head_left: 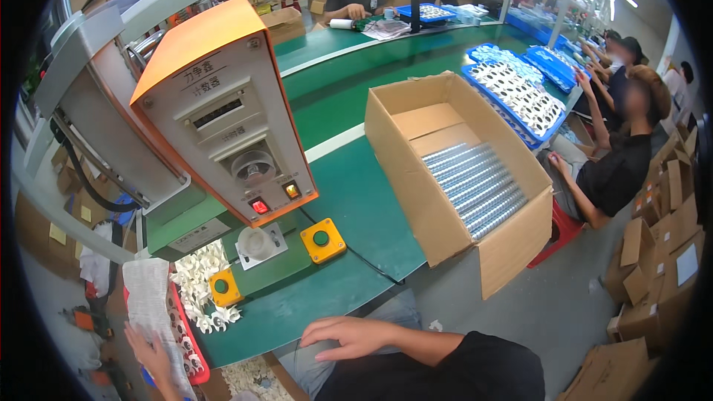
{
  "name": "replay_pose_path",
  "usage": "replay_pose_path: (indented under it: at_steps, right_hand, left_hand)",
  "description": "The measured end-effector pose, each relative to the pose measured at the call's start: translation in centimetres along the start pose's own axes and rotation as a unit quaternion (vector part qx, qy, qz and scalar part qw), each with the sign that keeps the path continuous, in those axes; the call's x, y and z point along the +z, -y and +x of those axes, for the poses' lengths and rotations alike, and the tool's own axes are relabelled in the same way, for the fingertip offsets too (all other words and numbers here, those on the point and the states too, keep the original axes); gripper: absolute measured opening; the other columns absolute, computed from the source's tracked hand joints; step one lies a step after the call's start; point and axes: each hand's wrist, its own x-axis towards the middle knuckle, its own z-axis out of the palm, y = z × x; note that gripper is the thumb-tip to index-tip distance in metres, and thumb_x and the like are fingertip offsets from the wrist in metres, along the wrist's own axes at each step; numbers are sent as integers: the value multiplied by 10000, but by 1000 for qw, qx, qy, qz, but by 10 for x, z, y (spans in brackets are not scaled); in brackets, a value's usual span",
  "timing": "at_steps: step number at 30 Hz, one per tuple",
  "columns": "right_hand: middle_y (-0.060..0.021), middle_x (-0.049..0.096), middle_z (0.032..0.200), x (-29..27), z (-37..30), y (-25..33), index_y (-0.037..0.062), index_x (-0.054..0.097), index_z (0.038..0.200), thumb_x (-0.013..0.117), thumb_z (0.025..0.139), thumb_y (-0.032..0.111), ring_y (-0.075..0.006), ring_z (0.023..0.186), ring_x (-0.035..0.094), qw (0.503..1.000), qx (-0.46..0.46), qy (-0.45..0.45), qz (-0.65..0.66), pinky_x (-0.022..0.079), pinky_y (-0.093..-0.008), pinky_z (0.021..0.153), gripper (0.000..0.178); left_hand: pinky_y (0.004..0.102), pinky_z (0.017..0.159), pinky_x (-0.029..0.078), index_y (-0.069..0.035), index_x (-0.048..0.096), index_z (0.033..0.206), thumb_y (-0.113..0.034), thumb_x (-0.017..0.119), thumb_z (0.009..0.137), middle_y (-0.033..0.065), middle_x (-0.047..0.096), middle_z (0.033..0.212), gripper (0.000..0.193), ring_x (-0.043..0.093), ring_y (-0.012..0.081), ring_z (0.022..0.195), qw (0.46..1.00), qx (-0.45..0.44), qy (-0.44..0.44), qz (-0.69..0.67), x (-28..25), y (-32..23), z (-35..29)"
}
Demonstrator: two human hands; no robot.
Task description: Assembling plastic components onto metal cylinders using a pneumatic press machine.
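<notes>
At the lower left, my left hand [151, 360] lies with its fingers stretched out along a white sheet [148, 297]. That sheet partly covers a red tray [202, 373] holding small white parts with dark centres. Over my lap, just off the table's front edge, is my right hand [343, 336], its fingers loosely extended and nothing in them. A heap of white plastic parts [199, 282] lies beside the tray. Behind it stands a bench press with an orange and grey control box [223, 104]. Its round translucent fixture [256, 243] sits between two yellow button boxes, the right one [322, 239] and the left one [223, 287].
An open cardboard box [405, 178] holds rows of shiny metal parts [475, 189] on the green table [364, 212]. Beyond it are blue trays [531, 139] of white parts. A black cable [371, 266] crosses the table. Co-workers sit at the right and across; cartons [653, 282] stand at right.
</notes>
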Motion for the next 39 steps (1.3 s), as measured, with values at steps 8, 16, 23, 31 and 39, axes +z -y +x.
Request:
replay_pose_path:
  at_steps: [8, 16, 23, 31, 39]
  right_hand:
    - [-151, 606, 1263, 17, 42, 4, -3, 615, 1258, 659, 1006, 232, -329, 1191, 598, 999, -38, 2, 0, 476, -417, 1023, 348]
    - [-239, 479, 1364, 87, 155, 5, -9, 578, 1184, 705, 896, 188, -405, 1202, 529, 978, -186, -39, -86, 459, -468, 1022, 371]
    - [-328, 365, 1552, 162, 252, -37, -128, 519, 1309, 729, 822, 174, -502, 1479, 300, 950, -180, -63, -246, 327, -525, 1193, 610]
    - [-328, 456, 1506, 187, 275, -51, -136, 672, 1211, 649, 808, 307, -557, 1499, 216, 903, -43, 25, -426, 101, -631, 1240, 599]
    - [-309, 410, 1563, 192, 321, -53, -32, 579, 1398, 590, 873, 326, -538, 1513, 216, 942, -69, -53, -325, 84, -643, 1240, 636]
  left_hand:
    - [523, 1243, 207, 38, 451, 1514, -312, 492, 1066, 293, 330, 1622, 571, 257, 501, 1512, 987, -82, 134, -34, 17, -37, -10]
    - [603, 1220, 191, -20, 405, 1562, -426, 438, 1075, 228, 270, 1672, 634, 206, 464, 1544, 970, -172, 167, 28, 13, -65, -10]
    - [632, 1211, 171, -49, 365, 1588, -464, 425, 1075, 202, 234, 1692, 662, 175, 436, 1561, 968, -164, 186, 38, 18, -59, -17]
    - [657, 1213, 137, -57, 330, 1603, -504, 385, 1084, 183, 202, 1706, 688, 156, 424, 1569, 962, -182, 197, 39, 15, -68, -13]
    - [496, 1277, 107, -69, 308, 1614, -362, 471, 1035, 161, 226, 1703, 669, 95, 338, 1597, 954, -96, 271, 89, 4, -80, -6]
